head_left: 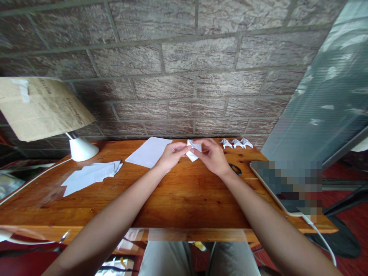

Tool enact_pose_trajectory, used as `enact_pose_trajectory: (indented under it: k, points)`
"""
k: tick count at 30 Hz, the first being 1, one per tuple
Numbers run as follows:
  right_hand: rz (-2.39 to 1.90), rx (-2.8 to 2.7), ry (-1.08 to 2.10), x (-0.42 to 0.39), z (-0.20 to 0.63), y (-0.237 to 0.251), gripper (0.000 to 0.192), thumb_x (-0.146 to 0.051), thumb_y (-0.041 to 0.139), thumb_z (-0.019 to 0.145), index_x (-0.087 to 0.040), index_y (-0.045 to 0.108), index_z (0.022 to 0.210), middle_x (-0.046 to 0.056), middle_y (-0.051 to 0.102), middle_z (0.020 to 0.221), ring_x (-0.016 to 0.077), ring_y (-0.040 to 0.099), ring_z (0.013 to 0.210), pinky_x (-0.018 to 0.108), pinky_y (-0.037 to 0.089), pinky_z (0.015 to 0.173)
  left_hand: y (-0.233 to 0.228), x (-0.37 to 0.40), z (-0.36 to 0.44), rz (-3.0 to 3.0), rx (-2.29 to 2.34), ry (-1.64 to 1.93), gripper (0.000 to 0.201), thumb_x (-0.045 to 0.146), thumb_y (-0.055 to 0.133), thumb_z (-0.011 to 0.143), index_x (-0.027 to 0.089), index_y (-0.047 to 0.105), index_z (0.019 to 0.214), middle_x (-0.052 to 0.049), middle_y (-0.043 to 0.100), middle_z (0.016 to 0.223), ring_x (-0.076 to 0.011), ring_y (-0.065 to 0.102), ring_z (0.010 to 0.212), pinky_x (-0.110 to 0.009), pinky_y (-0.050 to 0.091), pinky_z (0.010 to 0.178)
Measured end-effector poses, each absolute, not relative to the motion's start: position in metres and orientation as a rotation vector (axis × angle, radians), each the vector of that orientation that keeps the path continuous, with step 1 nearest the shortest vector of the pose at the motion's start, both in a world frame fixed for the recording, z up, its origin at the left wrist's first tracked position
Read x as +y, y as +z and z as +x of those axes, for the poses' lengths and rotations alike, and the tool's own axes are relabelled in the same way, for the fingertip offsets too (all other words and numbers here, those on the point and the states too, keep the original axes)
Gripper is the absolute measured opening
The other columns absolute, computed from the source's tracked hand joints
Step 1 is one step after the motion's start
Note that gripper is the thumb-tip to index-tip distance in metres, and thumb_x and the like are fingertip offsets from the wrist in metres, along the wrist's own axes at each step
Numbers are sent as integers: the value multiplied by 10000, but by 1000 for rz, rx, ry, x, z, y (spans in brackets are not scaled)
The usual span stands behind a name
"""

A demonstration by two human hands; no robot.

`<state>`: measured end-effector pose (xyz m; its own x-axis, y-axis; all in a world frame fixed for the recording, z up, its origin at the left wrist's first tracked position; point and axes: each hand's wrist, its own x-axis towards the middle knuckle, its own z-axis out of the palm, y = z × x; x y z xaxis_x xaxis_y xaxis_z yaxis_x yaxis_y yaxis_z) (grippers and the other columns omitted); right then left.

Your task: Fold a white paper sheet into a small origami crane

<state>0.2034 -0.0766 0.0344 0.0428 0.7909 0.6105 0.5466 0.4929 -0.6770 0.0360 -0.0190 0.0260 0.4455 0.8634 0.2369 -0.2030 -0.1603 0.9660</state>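
A small, partly folded white paper piece sits between my two hands above the far middle of the wooden table. My left hand pinches its left side with fingertips; a ring shows on one finger. My right hand grips its right side, fingers curled over the top. Both forearms stretch across the table toward it. Right behind my left hand lies a flat white sheet.
Three small folded white paper figures stand at the far right by the brick wall. Cut paper scraps lie at left, near a white lamp base. Black scissors lie beside my right wrist. A tablet with a cable occupies the right edge.
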Motion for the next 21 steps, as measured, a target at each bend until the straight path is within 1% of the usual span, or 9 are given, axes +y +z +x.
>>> enact_pose_trajectory:
  k: [4, 8, 12, 14, 18, 19, 21]
  points:
    - [-1163, -1668, 386, -77, 204, 37, 339, -516, 675, 811, -210, 742, 942, 59, 702, 938, 171, 623, 769, 285, 499, 693, 25, -19, 37, 1397, 640, 1066, 371, 467, 840, 607, 143, 732, 752, -31, 718, 733, -141, 641, 699, -286, 527, 721]
    - [-1135, -1619, 537, -74, 205, 35, 335, -465, 561, 893, -187, 745, 915, 48, 729, 880, 184, 643, 787, 294, 499, 721, 26, -20, 38, 1306, 649, 1083, 399, 465, 857, 579, 151, 725, 787, -42, 733, 794, -159, 658, 752, -330, 542, 771]
    - [-1061, -1576, 624, -70, 206, 31, 229, -366, 636, 835, -208, 714, 981, 40, 744, 925, 179, 658, 811, 301, 506, 759, 27, -22, 39, 1254, 653, 1120, 396, 441, 866, 567, 163, 727, 811, -39, 739, 829, -160, 658, 784, -323, 533, 783]
    - [-1049, -1556, 644, -70, 207, 30, 273, -356, 666, 808, -214, 690, 1040, 26, 739, 870, 161, 645, 747, 292, 504, 731, 28, -23, 39, 1250, 661, 1135, 393, 433, 865, 570, 166, 727, 822, -34, 739, 819, -153, 652, 763, -299, 523, 748]
    - [-1111, -1562, 643, -71, 208, 31, 470, -358, 724, 761, -219, 638, 1202, -21, 696, 702, 146, 609, 645, 277, 490, 675, 27, -25, 42, 1301, 681, 1187, 393, 438, 850, 593, 164, 729, 847, -26, 731, 772, -133, 628, 692, -262, 486, 679]
    - [-1118, -1566, 658, -71, 208, 31, 473, -365, 724, 762, -214, 644, 1204, -18, 699, 705, 147, 611, 646, 278, 490, 671, 27, -26, 42, 1326, 686, 1208, 387, 440, 841, 605, 163, 730, 852, -27, 730, 770, -133, 625, 687, -262, 482, 678]
    - [-1099, -1560, 715, -71, 207, 31, 426, -384, 704, 780, -202, 675, 1164, 7, 727, 779, 155, 631, 681, 283, 498, 675, 26, -27, 44, 1373, 697, 1254, 374, 444, 825, 627, 163, 733, 857, -31, 732, 781, -140, 628, 695, -269, 483, 687]
